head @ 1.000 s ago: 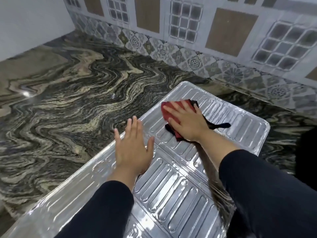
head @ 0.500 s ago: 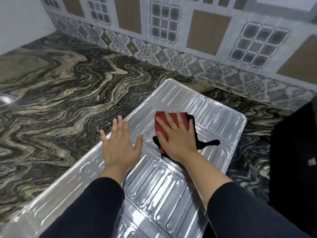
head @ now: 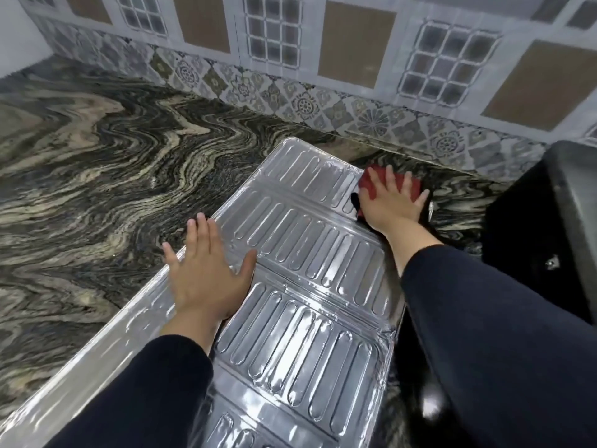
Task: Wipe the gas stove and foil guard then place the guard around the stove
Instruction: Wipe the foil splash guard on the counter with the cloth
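The silver ribbed foil guard lies flat on the marbled countertop, running from the lower left toward the back wall. My left hand rests flat on its left edge, fingers spread, holding nothing. My right hand presses a red and black cloth onto the guard's far right corner, fingers splayed over it. The cloth hangs partly over the guard's edge. A black block at the right edge, possibly the gas stove, is only partly in view.
The dark swirled stone countertop spreads to the left and behind the guard. A patterned tiled wall closes off the back. A white wall stands at the far left.
My right hand has slid the cloth from the middle of the guard's far panel out to its far right corner. My left hand stays flat on the left edge. The view has shifted right.
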Available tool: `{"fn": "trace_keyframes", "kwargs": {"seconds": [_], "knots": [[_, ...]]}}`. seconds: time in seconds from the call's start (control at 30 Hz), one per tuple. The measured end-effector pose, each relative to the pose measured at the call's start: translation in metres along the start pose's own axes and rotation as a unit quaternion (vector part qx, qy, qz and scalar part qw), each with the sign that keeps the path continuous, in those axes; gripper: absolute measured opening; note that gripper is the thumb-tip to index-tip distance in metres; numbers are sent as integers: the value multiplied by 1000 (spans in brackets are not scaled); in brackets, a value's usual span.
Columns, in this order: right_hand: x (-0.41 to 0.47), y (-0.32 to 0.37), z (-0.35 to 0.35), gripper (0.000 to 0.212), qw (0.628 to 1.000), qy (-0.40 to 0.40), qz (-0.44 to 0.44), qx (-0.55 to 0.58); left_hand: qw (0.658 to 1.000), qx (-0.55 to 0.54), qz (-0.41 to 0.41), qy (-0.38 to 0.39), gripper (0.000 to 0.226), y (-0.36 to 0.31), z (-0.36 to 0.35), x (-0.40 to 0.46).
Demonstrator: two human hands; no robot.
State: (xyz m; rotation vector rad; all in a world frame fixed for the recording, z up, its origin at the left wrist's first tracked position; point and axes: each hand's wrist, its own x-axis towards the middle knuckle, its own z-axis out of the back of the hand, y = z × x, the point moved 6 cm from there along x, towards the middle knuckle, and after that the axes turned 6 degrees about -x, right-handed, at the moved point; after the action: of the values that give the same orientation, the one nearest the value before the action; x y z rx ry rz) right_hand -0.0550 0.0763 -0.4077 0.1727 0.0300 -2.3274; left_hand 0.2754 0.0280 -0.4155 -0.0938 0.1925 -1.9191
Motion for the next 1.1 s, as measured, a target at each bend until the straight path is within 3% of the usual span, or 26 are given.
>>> {"fn": "trace_keyframes", "kwargs": {"seconds": [0.07,0.2,0.33,0.43,0.53,0.6,0.67,0.73,0.8,0.87,0.97,1.1], "knots": [[-11,29,1,56,1000,1,21,11,1000,-2,-3,-3,92,-1,0,0],[-72,81,-4,50,982,-8,185,43,1000,-10,0,-3,91,0,2,0],[-121,67,0,45,961,14,247,123,1000,-23,4,1,90,-2,4,-1],[-145,46,13,49,958,60,234,157,999,-18,9,38,91,0,6,1],[-165,32,33,48,960,6,173,221,998,-23,-1,51,85,-8,19,4],[-179,27,42,33,969,-67,129,199,996,-44,-74,-8,71,-34,37,3],[-194,26,36,23,982,-88,104,132,974,-87,-203,-52,59,-76,51,-7],[-208,24,20,30,989,-72,95,90,940,-128,-316,-11,54,-116,47,-24],[-215,21,8,33,990,-72,94,79,923,-117,-363,49,49,-139,33,-38],[-212,16,8,28,988,-83,91,98,927,-102,-356,60,42,-144,24,-40],[-201,6,30,28,970,-103,41,215,941,-116,-318,29,37,-143,26,-36],[-187,-12,93,26,918,-121,-39,376,934,-273,-229,-2,21,-159,62,-26]]}}
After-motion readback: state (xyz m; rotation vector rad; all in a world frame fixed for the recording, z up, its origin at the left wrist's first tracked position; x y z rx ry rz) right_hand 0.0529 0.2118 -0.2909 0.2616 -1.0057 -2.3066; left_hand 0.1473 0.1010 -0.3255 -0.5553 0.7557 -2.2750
